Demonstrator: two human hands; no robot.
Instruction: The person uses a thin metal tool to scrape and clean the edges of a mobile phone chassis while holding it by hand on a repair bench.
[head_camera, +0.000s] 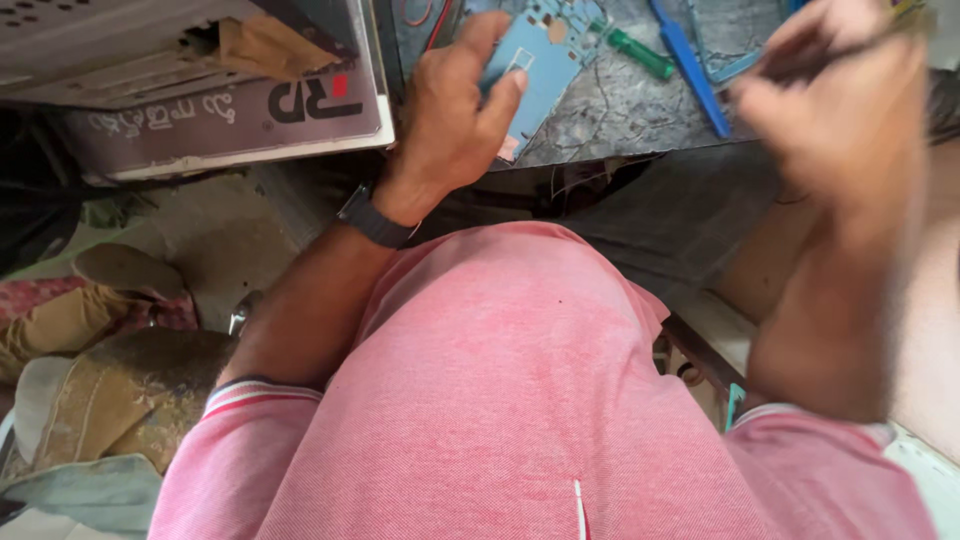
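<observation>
My left hand (455, 110) grips a light blue phone frame (545, 60) at the front edge of a dark marbled worktop (610, 110), thumb and fingers around its lower end. A black watch (375, 218) sits on that wrist. My right hand (840, 110) is raised at the upper right, blurred by motion, pinching a thin dark tool (800, 65) whose kind I cannot make out. My pink shirt (520, 400) fills the lower middle.
On the worktop lie a green-handled screwdriver (640, 55) and a blue pry tool (690, 65). A grey box with a printed panel (220, 110) stands at the upper left. Worn shoes (120, 380) and cloth lie on the floor at the left.
</observation>
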